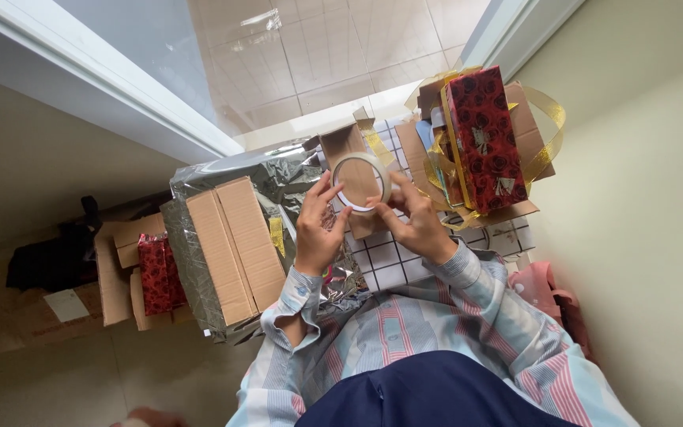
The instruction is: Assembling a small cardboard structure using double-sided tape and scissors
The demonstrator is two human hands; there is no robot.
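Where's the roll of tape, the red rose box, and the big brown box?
roll of tape (pixel 385 175), head view, right side of the ring
red rose box (pixel 485 138), head view, middle of its top face
big brown box (pixel 235 247), head view, centre of closed flaps

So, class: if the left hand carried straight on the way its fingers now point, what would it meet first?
The left hand points up the picture, its fingers already on the tape roll. Straight beyond lies the small open cardboard box, though depth is unclear.

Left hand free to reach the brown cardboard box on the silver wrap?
Probably not yet: the left hand is busy holding the tape roll with the right hand. Otherwise the cardboard box lies uncovered just beside it.
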